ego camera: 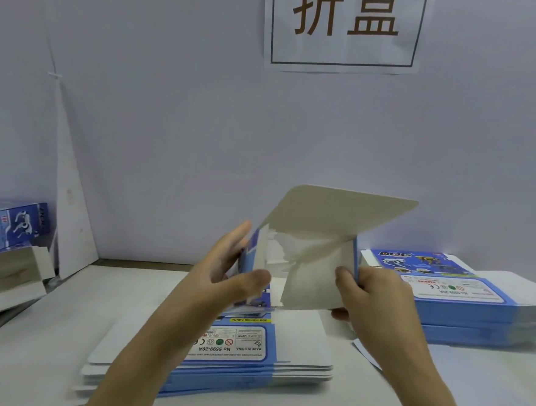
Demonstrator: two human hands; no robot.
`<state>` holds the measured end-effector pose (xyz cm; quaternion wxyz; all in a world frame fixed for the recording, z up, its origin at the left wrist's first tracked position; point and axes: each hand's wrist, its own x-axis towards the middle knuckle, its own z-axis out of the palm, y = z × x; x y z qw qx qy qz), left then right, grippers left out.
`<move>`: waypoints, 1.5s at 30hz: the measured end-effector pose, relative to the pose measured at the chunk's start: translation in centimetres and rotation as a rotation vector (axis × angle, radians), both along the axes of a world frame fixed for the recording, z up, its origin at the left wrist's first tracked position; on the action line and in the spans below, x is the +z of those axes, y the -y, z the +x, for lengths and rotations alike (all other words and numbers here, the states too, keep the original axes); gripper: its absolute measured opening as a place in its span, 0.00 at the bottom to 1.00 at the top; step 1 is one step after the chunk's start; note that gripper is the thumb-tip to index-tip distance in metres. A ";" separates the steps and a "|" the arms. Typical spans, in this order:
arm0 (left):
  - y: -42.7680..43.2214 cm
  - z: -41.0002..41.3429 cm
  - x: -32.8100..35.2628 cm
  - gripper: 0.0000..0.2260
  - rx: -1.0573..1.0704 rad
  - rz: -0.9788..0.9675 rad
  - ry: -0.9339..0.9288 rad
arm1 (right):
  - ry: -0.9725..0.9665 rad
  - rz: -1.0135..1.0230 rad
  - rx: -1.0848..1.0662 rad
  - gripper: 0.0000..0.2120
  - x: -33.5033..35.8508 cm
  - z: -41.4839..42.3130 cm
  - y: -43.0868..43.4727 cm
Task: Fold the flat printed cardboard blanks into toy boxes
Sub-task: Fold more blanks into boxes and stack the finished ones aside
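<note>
Head view: half-opened cardboard blank [320, 257], grey inside toward camera, held in the air above a stack of flat blanks [250, 350] on the table [45, 330], left hand [233, 270] pinching its left edge, right hand [377, 301] gripping its right edge, thumb on the inner face.

A packing workstation: stacks of flat blanks [211, 367] on a white table [485, 392], a box-folding sign [344, 27] on the partition.

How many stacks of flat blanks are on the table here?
2. The front stack lies under the forearms; the right stack sits beside the right hand. One more blank is gripped between it and the left hand. The left-edge pile may hide more.
</note>
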<state>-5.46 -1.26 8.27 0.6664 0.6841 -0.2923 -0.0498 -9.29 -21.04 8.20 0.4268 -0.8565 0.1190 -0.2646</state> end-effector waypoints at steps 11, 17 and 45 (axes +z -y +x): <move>-0.4 0.3 0.1 0.32 0.025 -0.092 -0.053 | -0.007 -0.178 0.080 0.21 -0.3 0.2 -0.7; 1.2 0.0 -0.8 0.19 0.389 0.079 0.150 | 0.023 -0.298 0.037 0.22 -0.3 -0.2 -0.9; 2.0 -1.3 -1.0 0.15 0.915 0.567 0.217 | 0.020 -0.666 0.001 0.19 -0.9 0.1 -1.3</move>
